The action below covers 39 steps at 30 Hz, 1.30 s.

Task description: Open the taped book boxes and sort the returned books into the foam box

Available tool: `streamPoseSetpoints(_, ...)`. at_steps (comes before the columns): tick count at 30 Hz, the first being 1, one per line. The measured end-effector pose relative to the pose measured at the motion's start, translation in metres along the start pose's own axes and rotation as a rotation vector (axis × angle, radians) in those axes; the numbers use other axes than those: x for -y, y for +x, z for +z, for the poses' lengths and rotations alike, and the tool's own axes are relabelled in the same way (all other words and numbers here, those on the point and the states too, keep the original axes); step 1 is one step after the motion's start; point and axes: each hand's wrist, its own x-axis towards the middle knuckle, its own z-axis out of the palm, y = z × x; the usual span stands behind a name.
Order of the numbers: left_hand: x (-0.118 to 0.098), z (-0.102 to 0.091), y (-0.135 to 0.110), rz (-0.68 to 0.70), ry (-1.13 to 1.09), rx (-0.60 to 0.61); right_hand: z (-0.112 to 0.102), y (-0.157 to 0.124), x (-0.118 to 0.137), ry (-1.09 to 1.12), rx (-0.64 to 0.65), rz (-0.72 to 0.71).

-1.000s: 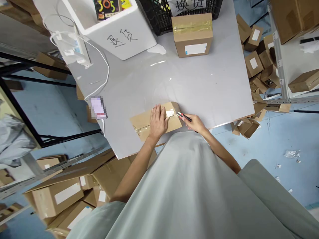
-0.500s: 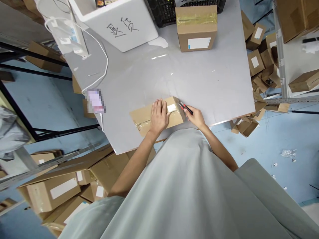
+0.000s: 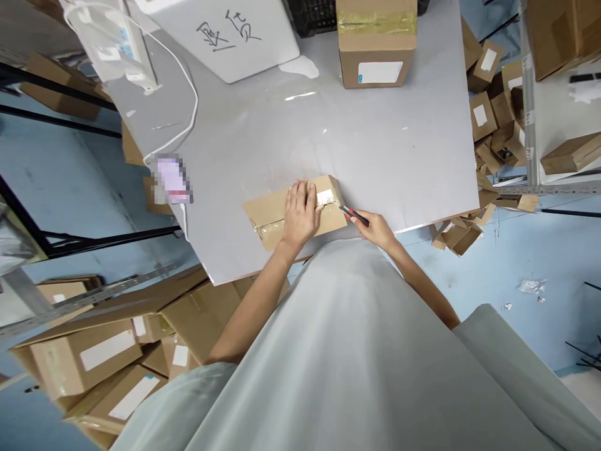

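Observation:
A long cardboard box [image 3: 267, 212] lies near the table's front edge, with clear tape along its top seam and a white label near its right end. My left hand [image 3: 300, 213] rests flat across the top of this box, fingers stretched out. In my right hand [image 3: 377, 230] is a red and black utility knife [image 3: 355, 216]. Its tip points left, at the taped right end of the box; whether the blade touches the tape I cannot tell.
On the grey table [image 3: 413, 163] stand a taped box [image 3: 375, 62], a white bin [image 3: 244, 44] with handwriting, and a black crate [image 3: 310, 15]. A phone [image 3: 173, 178] on a white cable and a power strip [image 3: 126, 50] lie left. Cardboard boxes [image 3: 106, 351] fill a large carton lower left.
The knife has swung from the box's right end face to the tape at the top seam's end. My left hand stays on the box. The view has shifted slightly.

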Motion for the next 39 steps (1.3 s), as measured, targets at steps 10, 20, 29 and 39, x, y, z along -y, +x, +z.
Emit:
streamPoseSetpoints(10, -0.007, -0.014, 0.007, 0.022, 0.013, 0.005, 0.033, -0.024, -0.02, 0.478, -0.119, 0.269)
streamPoseSetpoints(20, 0.021, -0.057, 0.024, -0.567, 0.079, -0.262, 0.035, 0.019, 0.005, 0.487, -0.168, 0.124)
streamPoseSetpoints(29, 0.058, -0.081, -0.019, -0.958, 0.178, -0.224, 0.048, 0.009, -0.004, 0.389, -0.076, 0.166)
streamPoseSetpoints(39, 0.044, -0.078, -0.059, -0.349, 0.088, -0.084, 0.072, 0.032, -0.007, 0.523, -0.061, 0.115)
